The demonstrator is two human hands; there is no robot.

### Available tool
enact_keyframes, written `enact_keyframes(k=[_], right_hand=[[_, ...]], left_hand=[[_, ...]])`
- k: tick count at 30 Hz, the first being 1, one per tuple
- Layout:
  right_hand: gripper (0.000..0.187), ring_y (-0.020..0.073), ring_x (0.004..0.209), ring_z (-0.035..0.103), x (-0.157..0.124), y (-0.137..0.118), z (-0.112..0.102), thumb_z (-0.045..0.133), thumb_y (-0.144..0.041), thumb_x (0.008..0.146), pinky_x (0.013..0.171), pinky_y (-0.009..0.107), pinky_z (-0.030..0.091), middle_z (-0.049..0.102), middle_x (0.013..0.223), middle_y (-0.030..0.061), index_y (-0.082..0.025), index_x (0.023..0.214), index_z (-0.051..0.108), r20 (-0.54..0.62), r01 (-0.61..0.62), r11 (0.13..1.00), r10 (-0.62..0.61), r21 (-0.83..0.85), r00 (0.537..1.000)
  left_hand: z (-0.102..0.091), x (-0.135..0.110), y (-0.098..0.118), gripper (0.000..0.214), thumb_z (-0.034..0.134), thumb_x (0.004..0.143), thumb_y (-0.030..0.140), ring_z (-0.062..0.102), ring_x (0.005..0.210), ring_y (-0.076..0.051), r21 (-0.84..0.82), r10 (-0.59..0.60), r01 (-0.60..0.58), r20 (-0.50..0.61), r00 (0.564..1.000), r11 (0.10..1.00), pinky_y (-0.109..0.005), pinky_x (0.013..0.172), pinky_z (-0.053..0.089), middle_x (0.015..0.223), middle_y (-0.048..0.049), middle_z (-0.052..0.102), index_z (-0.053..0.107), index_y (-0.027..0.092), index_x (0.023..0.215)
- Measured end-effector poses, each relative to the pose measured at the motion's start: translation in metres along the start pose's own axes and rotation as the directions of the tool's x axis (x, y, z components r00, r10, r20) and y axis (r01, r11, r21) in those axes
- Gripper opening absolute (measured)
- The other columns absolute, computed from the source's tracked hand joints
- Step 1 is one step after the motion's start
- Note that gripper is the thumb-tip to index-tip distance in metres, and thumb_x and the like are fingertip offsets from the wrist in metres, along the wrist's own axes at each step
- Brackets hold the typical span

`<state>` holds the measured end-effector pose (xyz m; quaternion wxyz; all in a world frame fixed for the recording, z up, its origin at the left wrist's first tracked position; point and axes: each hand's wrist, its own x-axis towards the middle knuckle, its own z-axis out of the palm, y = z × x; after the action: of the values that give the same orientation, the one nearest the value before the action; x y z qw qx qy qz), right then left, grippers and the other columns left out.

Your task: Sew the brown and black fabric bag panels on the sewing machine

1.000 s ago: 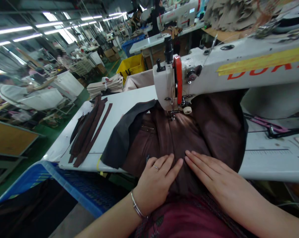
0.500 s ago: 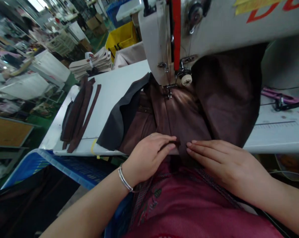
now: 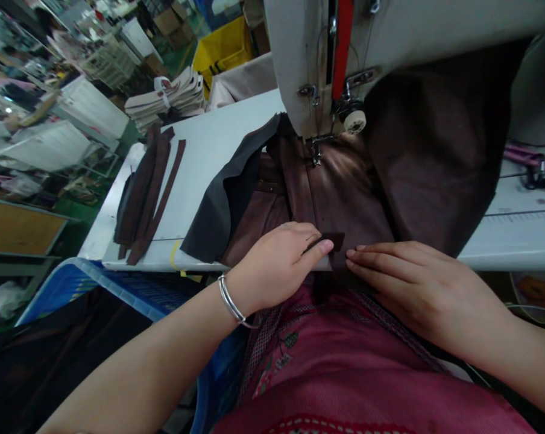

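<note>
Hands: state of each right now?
Left hand: closed, pinching a dark flap.
Right hand: fingers straight on the brown fabric; thumb hidden, can't tell if gripping.

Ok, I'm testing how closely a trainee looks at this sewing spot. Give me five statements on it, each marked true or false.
1. The left hand pinches a thin dark brown flap between thumb and fingers. True.
2. The right hand holds the long red lever. False: its fingers lie straight against the smooth dark brown material.
3. The shiny silver-coloured bangle is on the right wrist. False: it is on the left.
4. Narrow dark brown strips lie on the smooth white tabletop. True.
5. The yellow plastic crate stands on the tabletop. False: it is beyond the far edge.
</note>
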<state>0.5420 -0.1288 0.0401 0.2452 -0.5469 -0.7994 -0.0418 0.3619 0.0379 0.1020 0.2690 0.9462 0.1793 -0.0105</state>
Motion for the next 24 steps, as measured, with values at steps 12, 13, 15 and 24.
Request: enact_keyframes(k=[12,13,15,24], right_hand=[[0.020,0.0216,0.093,0.060,-0.008,-0.016,0.006,0.050,-0.012,0.097,0.086,0.040,0.048,0.069,0.099,0.0086,-0.012,0.104,0.068,0.001,-0.008,0.999,0.008,0.038,1.000],[0.020,0.0216,0.093,0.060,-0.007,-0.018,0.007,0.048,-0.012,0.097,0.087,0.040,0.048,0.069,0.101,0.0086,-0.012,0.102,0.068,-0.004,-0.012,0.999,0.012,0.038,1.000],[0.025,0.0219,0.100,0.060,-0.005,-0.019,0.010,0.044,-0.011,0.098,0.089,0.039,0.049,0.068,0.110,0.0098,-0.011,0.107,0.067,-0.015,-0.020,1.000,0.020,0.019,1.000],[0.032,0.0205,0.119,0.059,0.002,-0.011,0.019,0.044,-0.021,0.100,0.092,0.037,0.054,0.069,0.126,0.0041,-0.017,0.121,0.069,-0.111,0.017,0.999,-0.022,-0.048,0.994]], left_hand=[[0.043,-0.034,0.000,0.043,0.053,0.097,0.024,0.053,0.125,-0.027,0.434,0.231,-0.223,0.034,0.972,0.873,-0.042,0.105,0.048,0.147,-0.0153,0.050,0.053,0.010,0.138],[0.045,-0.036,0.001,0.043,0.051,0.097,0.023,0.053,0.125,-0.027,0.444,0.238,-0.226,0.029,0.971,0.867,-0.041,0.105,0.048,0.147,-0.0161,0.049,0.052,0.010,0.138],[0.048,-0.038,0.002,0.043,0.050,0.097,0.021,0.054,0.125,-0.027,0.464,0.251,-0.232,0.023,0.968,0.855,-0.041,0.105,0.049,0.147,-0.0172,0.050,0.052,0.009,0.138],[-0.004,-0.008,0.002,0.038,0.044,0.102,0.038,0.066,0.113,-0.020,0.182,0.258,-0.269,0.081,0.963,0.946,-0.031,0.102,0.051,0.123,-0.0085,0.070,0.065,0.013,0.124]])
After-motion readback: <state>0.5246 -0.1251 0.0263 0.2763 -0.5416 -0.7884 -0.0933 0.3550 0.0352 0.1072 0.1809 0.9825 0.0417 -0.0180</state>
